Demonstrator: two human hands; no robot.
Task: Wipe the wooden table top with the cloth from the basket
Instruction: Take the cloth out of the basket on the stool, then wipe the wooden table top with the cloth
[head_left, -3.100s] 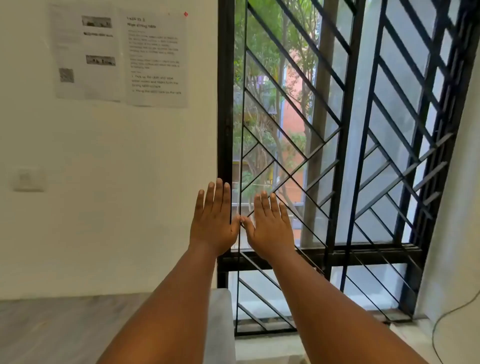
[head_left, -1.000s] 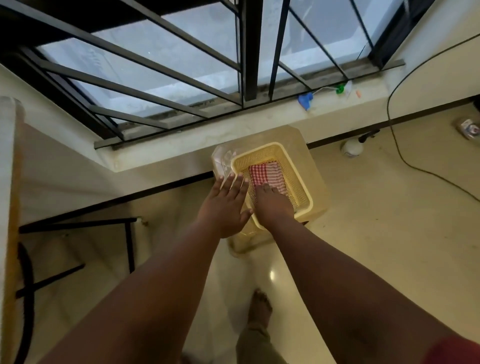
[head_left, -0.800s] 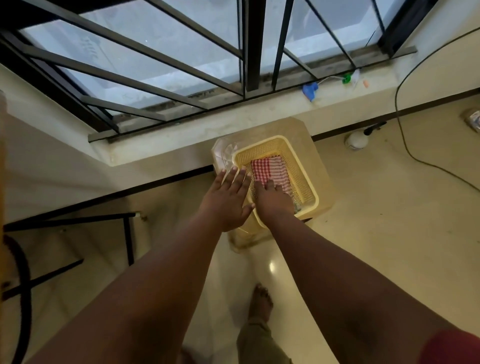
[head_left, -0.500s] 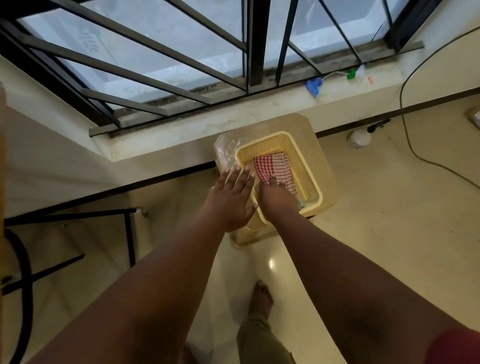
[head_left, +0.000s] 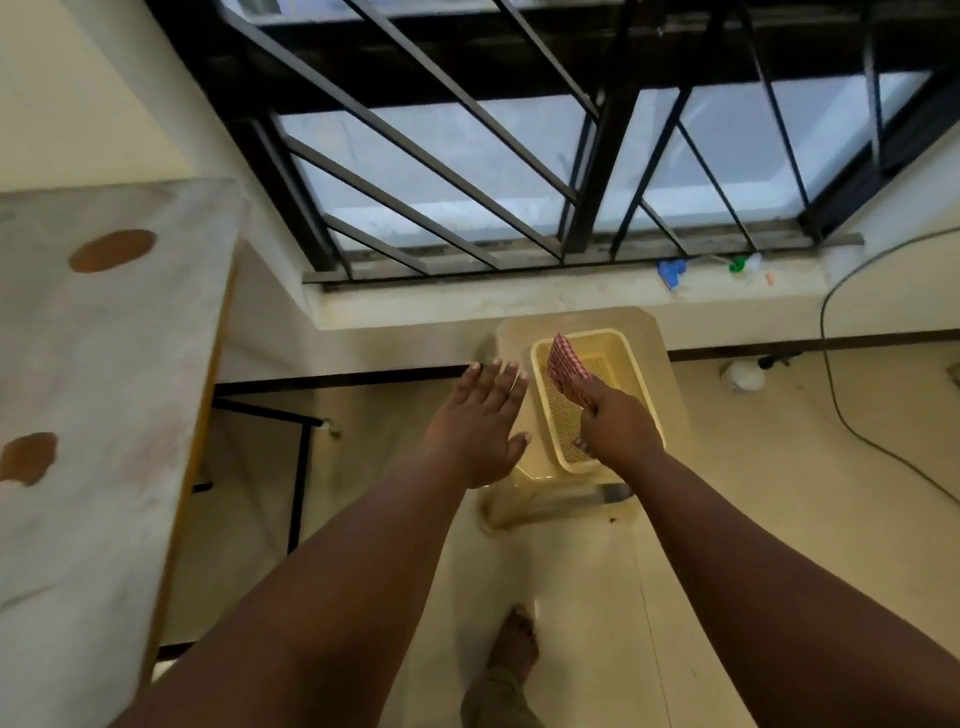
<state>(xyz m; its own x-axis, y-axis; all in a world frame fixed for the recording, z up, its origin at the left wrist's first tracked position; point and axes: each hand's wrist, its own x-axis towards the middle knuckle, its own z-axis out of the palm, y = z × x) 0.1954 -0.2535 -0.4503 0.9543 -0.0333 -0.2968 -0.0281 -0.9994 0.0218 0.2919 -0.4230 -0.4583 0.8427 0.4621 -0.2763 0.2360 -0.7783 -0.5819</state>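
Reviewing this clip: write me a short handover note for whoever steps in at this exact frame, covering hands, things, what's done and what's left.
Right hand: pinching the red checked cloth, which is lifted above the yellow basket.
Left hand: open, fingers straight, beside the basket, holding nothing.
The basket sits on a beige plastic stool under the window. The table is to the left, with brown patches on its pale top.
Done: cloth picked up.
Left: carry the cloth to the table and wipe the top.

Cloth (head_left: 563, 370): red-and-white check. Basket (head_left: 631, 364): pale yellow, on a beige stool (head_left: 670, 374). Tabletop (head_left: 104, 389), left: whitish with brown oval patches. Window grille (head_left: 467, 156), far: black. Floor (head_left: 779, 493): cream.
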